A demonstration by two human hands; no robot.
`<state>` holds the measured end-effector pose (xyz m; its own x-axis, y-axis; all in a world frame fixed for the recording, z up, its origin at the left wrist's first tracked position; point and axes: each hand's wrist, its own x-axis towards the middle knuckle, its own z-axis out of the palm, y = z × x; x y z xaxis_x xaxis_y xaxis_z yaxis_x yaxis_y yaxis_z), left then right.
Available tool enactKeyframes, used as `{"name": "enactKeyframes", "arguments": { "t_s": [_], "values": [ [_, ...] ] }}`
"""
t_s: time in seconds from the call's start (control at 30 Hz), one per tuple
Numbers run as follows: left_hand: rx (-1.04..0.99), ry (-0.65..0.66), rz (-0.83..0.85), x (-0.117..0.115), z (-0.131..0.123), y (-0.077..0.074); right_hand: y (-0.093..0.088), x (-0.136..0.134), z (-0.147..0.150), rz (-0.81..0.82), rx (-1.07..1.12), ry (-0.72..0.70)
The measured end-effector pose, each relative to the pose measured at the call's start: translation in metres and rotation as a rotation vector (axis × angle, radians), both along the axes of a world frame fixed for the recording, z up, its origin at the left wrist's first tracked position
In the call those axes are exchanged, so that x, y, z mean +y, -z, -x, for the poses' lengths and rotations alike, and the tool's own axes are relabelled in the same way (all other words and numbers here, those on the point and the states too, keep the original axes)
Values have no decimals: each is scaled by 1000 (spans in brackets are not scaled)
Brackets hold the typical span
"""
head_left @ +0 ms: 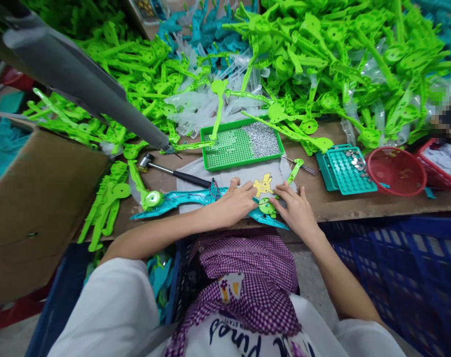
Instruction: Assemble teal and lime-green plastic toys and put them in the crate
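My left hand point(236, 201) rests with curled fingers on a shiny teal plastic piece point(181, 198) lying along the front edge of the wooden bench point(359, 201). My right hand point(294, 208) presses down with bent fingers on a small green plastic part point(267, 206) that sits on the same teal piece. Between the two hands shows a yellow cartoon figure point(263, 185) printed on a grey cloth pad point(225, 177). A small hammer point(169, 171) lies just left of the pad.
A green tray point(225, 148) holds small silver screws. To the right sit a teal tray point(346, 171) and a red basket point(395, 171). Heaps of green plastic parts point(322, 54) cover the back. A cardboard box point(35, 208) stands left, a blue crate point(407, 277) right.
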<state>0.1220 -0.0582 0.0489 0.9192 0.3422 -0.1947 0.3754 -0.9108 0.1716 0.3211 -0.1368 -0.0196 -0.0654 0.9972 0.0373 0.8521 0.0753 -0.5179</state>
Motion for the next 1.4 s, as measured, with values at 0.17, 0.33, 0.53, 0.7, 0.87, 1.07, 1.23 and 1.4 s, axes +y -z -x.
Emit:
{"name": "enactKeyframes", "arguments": {
  "t_s": [0.17, 0.33, 0.53, 0.7, 0.87, 1.07, 1.23, 1.4],
  "values": [
    [-12, -4, -9, 0, 3, 2, 0, -2, -8, 53, 66, -41],
    [-10, 5, -4, 3, 4, 6, 3, -3, -19, 108, 163, -79],
    [-13, 3, -8, 3, 5, 9, 2, -2, -17, 85, 161, -45],
    [22, -8, -8, 2, 5, 7, 1, -1, -10, 46, 162, 26],
    [9, -6, -8, 0, 6, 7, 1, 0, -7, 37, 142, 63],
    [2, 1, -5, 1, 7, 8, -3, 2, -9, 50, 69, 41],
    [-61, 1, 7, 6, 9, 17, -5, 1, -7, 54, 0, 5],
    [-69, -2, 9, 8, 10, 23, 6, -4, -11, 4, 153, -2]
  ]
}}
